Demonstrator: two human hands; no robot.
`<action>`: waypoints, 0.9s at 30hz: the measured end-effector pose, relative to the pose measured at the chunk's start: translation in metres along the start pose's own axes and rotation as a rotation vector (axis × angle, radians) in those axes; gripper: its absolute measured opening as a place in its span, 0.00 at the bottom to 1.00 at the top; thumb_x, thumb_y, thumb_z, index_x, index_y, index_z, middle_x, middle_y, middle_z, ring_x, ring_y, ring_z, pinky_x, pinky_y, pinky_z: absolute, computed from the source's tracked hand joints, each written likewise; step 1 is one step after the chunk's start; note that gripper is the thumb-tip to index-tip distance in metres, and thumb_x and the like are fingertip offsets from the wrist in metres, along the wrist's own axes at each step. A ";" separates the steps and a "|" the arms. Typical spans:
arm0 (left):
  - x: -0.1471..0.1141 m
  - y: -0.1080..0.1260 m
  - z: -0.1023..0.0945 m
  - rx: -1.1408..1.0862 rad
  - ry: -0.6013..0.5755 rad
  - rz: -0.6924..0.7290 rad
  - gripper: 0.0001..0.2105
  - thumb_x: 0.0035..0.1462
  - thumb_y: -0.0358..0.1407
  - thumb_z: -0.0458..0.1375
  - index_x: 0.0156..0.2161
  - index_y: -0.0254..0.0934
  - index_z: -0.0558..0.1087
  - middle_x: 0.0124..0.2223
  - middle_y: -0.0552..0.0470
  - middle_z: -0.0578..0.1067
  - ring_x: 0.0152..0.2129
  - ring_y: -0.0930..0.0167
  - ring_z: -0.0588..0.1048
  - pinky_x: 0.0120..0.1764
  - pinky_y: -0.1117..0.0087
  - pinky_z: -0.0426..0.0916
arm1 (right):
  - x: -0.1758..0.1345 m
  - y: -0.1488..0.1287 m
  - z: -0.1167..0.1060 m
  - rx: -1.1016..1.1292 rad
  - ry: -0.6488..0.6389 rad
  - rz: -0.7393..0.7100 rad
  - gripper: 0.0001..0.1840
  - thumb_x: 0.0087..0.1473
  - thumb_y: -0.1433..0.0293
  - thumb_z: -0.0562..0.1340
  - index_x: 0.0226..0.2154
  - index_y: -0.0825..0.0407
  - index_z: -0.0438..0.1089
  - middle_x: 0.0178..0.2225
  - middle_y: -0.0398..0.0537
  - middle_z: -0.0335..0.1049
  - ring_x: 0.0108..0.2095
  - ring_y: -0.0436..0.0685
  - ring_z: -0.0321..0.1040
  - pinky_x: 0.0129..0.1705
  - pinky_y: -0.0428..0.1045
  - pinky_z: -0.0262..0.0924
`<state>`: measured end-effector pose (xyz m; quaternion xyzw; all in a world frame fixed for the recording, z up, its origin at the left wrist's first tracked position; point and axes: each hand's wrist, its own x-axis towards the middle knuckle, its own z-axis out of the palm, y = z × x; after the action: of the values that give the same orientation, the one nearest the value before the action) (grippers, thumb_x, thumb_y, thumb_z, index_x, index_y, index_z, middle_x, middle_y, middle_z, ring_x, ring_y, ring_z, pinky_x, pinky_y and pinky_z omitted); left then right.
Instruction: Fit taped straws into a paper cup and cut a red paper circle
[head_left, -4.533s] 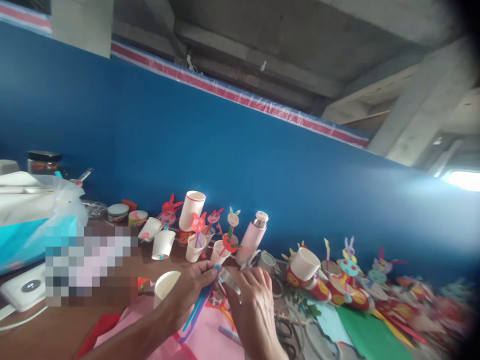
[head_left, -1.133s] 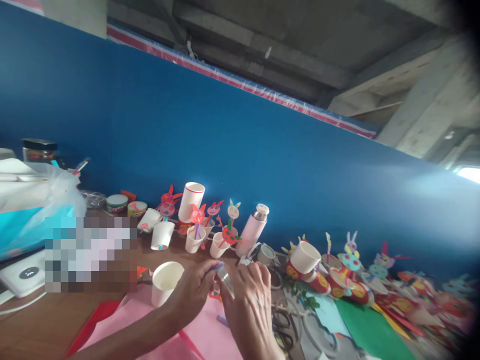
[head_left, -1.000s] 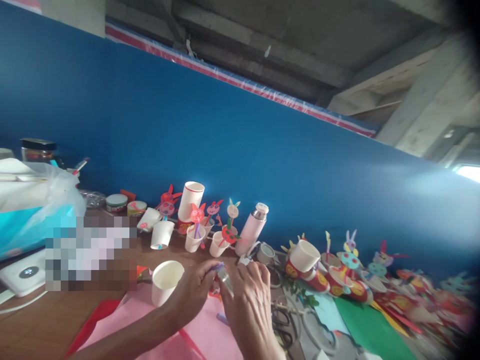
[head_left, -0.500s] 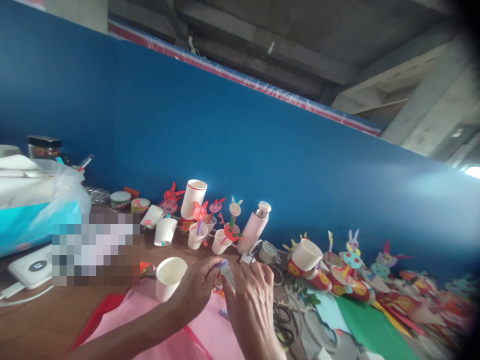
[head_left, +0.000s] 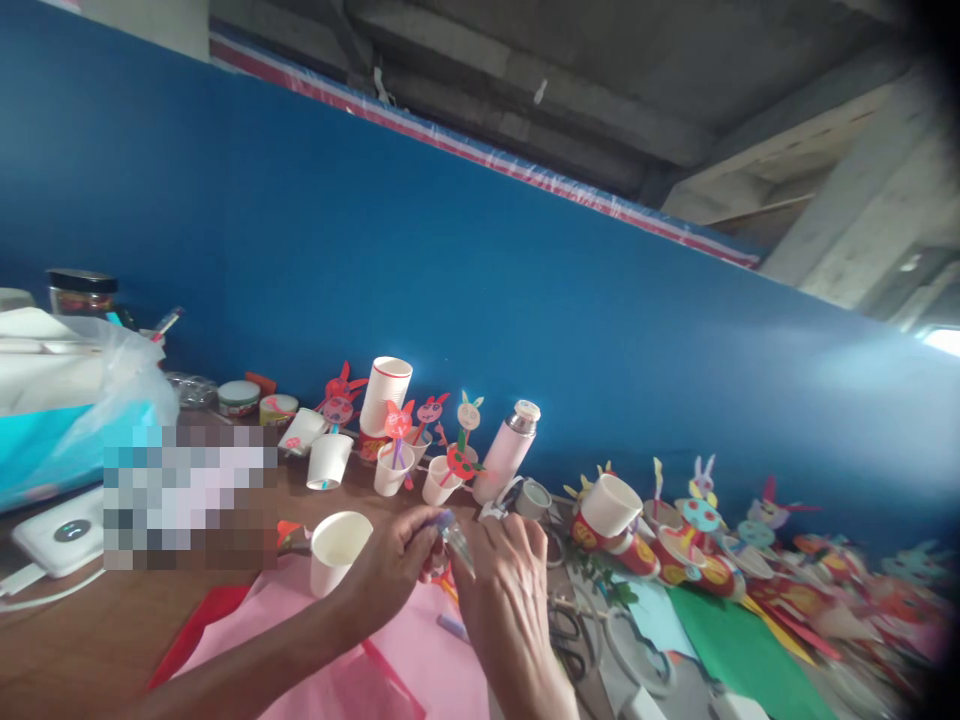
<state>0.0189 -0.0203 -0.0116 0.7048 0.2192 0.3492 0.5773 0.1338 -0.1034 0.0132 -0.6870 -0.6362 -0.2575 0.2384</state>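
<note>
I have the left hand at the centre of my view, thumb and forefinger pinched on a small purple paper-like piece, of which only the tip shows. The right hand sits close by at its three o'clock, palm down with fingers bent; its fingertips are turned away from me, so I cannot tell what they grip. Between the two hands lies a clear, glossy plastic-looking piece, slanting beside the right thumb and right next to the purple tip (too blurred from here for me to name it better).

Taking the hands as the dial's middle, I see a plain white paper cup upright at nine o'clock, just beyond the left wrist. At six o'clock a pink paper sheet spreads beneath the hands, with a short lilac stick on it. Black-handled scissors lie at four o'clock, near the right wrist. At one o'clock a pink cylindrical flask with a silver neck stands before the blue wall panel.
</note>
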 end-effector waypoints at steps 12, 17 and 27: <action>0.011 -0.009 -0.004 -0.193 -0.018 -0.121 0.14 0.53 0.43 0.56 0.35 0.30 0.70 0.21 0.57 0.70 0.12 0.79 0.63 0.15 0.78 0.60 | 0.000 -0.003 0.000 0.016 0.000 -0.001 0.11 0.50 0.69 0.65 0.38 0.48 0.70 0.26 0.44 0.69 0.32 0.60 0.60 0.40 0.55 0.48; 0.011 -0.009 -0.005 -0.217 -0.016 -0.086 0.14 0.55 0.44 0.55 0.31 0.31 0.70 0.20 0.57 0.70 0.13 0.79 0.66 0.18 0.78 0.60 | 0.002 -0.004 0.000 0.058 -0.025 0.025 0.14 0.48 0.71 0.66 0.40 0.46 0.70 0.29 0.42 0.70 0.35 0.59 0.61 0.43 0.55 0.48; 0.014 -0.010 -0.011 -0.303 -0.162 -0.098 0.12 0.54 0.43 0.55 0.35 0.34 0.66 0.23 0.54 0.73 0.19 0.72 0.72 0.24 0.70 0.69 | 0.001 0.005 -0.001 0.091 -0.075 -0.030 0.17 0.49 0.73 0.66 0.43 0.45 0.69 0.34 0.43 0.71 0.37 0.59 0.60 0.44 0.55 0.48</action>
<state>0.0204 -0.0009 -0.0169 0.6242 0.1511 0.2916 0.7089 0.1388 -0.1033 0.0144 -0.6750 -0.6660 -0.2058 0.2416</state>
